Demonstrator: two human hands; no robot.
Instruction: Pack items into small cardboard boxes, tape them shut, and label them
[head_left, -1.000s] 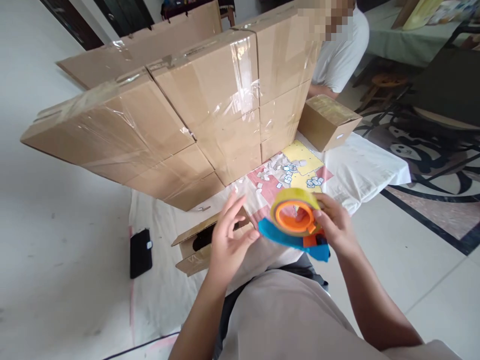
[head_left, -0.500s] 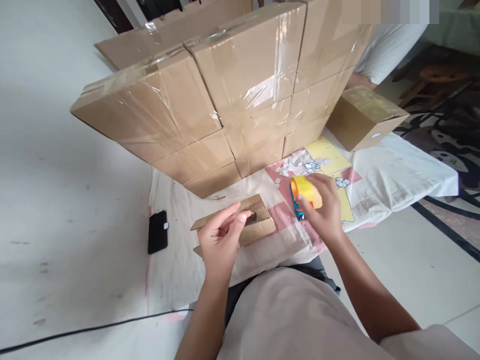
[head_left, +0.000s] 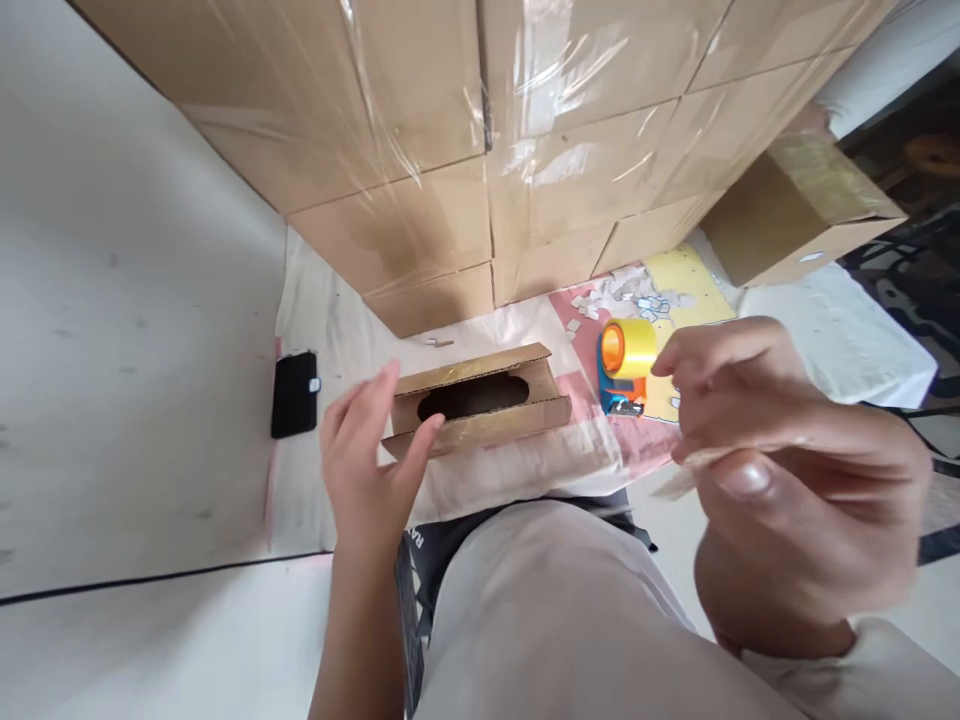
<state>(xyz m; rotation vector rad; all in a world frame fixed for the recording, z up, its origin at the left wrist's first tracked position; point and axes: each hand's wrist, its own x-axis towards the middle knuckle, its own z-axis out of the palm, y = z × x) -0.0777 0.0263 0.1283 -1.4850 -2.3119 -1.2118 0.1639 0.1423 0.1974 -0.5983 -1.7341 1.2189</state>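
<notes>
Since the earlier frame, the right hand (head_left: pixel 787 470) has let go of the tape dispenser (head_left: pixel 626 365) and drawn back close to the camera, while the left hand (head_left: pixel 367 470) has closed in on the small cardboard box (head_left: pixel 476 400).

That small cardboard box lies near the near edge of the cloth (head_left: pixel 840 340), about midway along it. Its upper face is open in a dark oval gap, with no tape visible across the gap, so it looks unsealed. The tape dispenser stands just right of it on the cloth's coloured patch, with nothing touching it.

The left hand is spread open, palm toward the box, its fingertips at the box's left end. The right hand is blurred, with thumb pressed against curled fingers. Something thin and pale may stick out between them, but I cannot tell whether it grips anything.

Taped stacked boxes (head_left: pixel 450 120) rise along the far edge, paper scraps (head_left: pixel 626 290) lie at their foot, and a phone (head_left: pixel 294 393) rests at the left edge.
</notes>
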